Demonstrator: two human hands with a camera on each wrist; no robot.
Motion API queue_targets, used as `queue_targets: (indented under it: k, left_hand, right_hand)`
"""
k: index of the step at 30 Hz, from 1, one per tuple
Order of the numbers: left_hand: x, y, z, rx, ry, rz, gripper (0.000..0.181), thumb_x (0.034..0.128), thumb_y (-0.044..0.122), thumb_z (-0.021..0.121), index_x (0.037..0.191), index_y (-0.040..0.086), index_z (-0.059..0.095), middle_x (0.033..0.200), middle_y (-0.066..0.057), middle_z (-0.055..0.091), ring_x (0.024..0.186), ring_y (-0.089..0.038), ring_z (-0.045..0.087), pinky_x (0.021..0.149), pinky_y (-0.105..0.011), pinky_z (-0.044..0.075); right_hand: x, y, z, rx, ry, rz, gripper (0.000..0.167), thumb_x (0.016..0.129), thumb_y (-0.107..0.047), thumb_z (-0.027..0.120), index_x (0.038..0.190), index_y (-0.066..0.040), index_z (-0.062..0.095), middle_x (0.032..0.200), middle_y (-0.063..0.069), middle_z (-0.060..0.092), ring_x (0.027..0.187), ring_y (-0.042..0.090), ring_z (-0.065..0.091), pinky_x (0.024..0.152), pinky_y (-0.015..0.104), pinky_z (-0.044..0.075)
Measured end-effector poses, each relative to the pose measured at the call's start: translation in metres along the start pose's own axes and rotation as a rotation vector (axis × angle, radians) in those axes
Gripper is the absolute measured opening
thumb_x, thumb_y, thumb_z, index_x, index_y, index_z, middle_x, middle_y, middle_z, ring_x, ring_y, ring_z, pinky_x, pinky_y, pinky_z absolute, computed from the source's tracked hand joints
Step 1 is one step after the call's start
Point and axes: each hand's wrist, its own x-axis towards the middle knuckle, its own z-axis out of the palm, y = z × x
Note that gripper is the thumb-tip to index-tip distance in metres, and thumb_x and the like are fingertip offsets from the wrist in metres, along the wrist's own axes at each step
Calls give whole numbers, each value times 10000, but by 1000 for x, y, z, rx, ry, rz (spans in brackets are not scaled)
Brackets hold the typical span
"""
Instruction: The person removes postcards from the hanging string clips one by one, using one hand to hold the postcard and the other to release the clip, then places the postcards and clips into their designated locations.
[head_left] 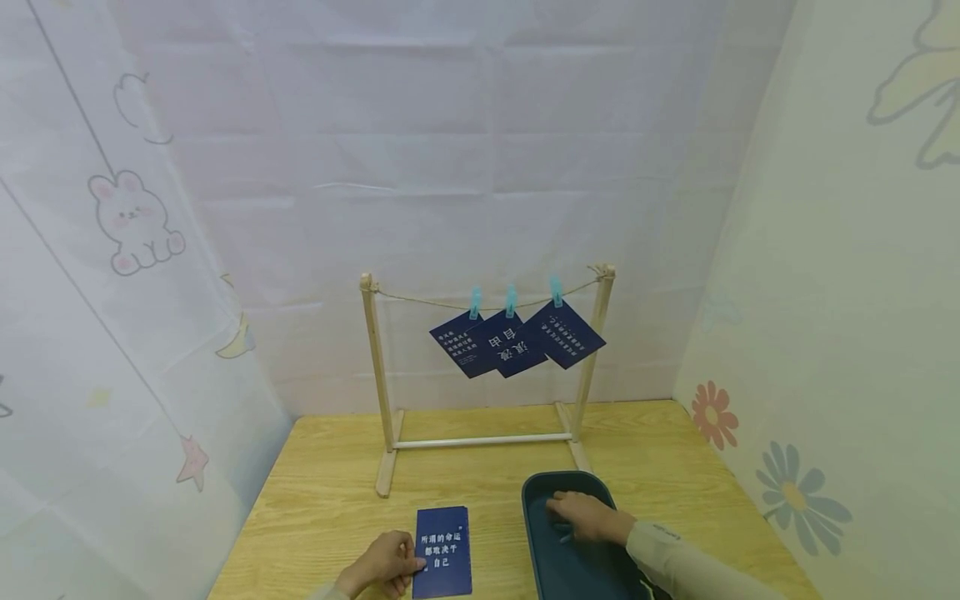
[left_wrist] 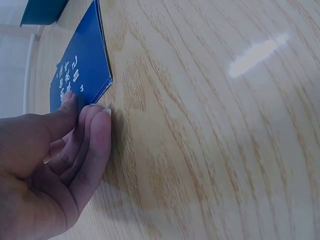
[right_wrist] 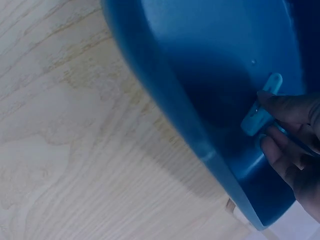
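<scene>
On the table's near side lies a dark blue card (head_left: 450,533) with white writing, seemingly on top of others, as layered edges show in the left wrist view. My left hand (head_left: 386,560) pinches its left edge, thumb (left_wrist: 67,107) on top and fingers at the edge. Inside a dark teal tray (head_left: 531,533), my right hand (head_left: 585,515) holds a light blue clothespin (right_wrist: 255,121) between thumb and fingers. Part of the clothespin is hidden by the thumb.
Behind the hands stands a wooden frame (head_left: 378,362) with a string (head_left: 412,299) across its top. Three blue cards (head_left: 566,333) hang from it by clothespins (head_left: 556,292), overlapping one another. Printed cloth walls (head_left: 480,167) enclose the wooden table (head_left: 322,475) at back and sides.
</scene>
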Motion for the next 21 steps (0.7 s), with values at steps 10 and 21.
queue_targets:
  k: [10, 21]
  left_hand:
    - [2, -3, -1, 26, 3, -33, 254, 942, 99, 687, 741, 57, 537, 533, -14, 603, 412, -75, 577, 363, -238, 509]
    - [6, -3, 1, 74, 63, 36, 275, 1011, 165, 586, 763, 56, 538, 499, -11, 594, 375, -61, 552, 332, -246, 489]
  right_hand:
    - [1, 2, -10, 40, 19, -23, 392, 723, 7, 852, 1003, -106, 603, 886, 24, 571, 729, 80, 535, 595, 247, 507]
    - [6, 3, -25, 78, 14, 3, 346, 750, 147, 724, 980, -93, 628, 846, -47, 541, 727, 47, 505, 597, 199, 489]
